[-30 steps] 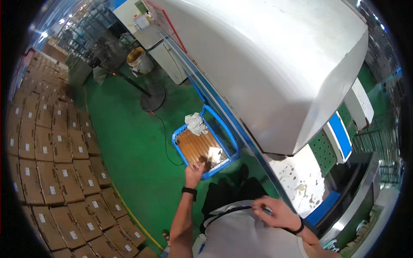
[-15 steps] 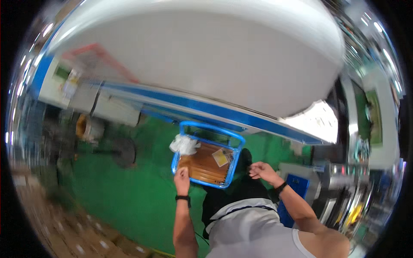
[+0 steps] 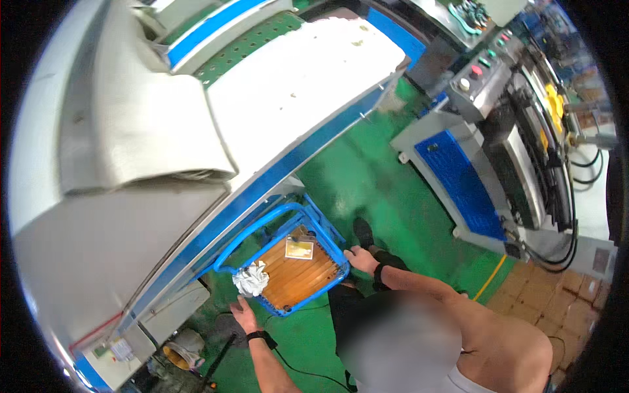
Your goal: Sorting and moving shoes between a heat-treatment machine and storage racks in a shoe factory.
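Observation:
A blue tubular-framed chair (image 3: pixel 221 257) with a brown slatted wooden seat stands in front of me on the floor. Crumpled white cloth or paper (image 3: pixel 252 280) lies at the seat's left corner. Toward the back of the seat rests a small flat packet (image 3: pixel 299 248) with a yellow part. My left hand (image 3: pixel 244 316) is just below the white bundle, fingers apart and nothing in it. At the chair's right edge is my right hand (image 3: pixel 362 260), fingers loosely extended beside the blue frame; whether they touch it is unclear. Both wrists carry black bands.
A large white and blue machine or bench (image 3: pixel 282 169) runs along the chair's far side. To the right stands a grey cabinet (image 3: pixel 452 183) with a blue panel and push buttons. A dark cable (image 3: pixel 308 372) crosses the green floor. Brown boxes (image 3: pixel 544 295) lie at lower right.
My view has swung to the right, bringing the button cabinet into plain sight. My right hand has come in close to the chair; my left hand is now off the seat's near left corner.

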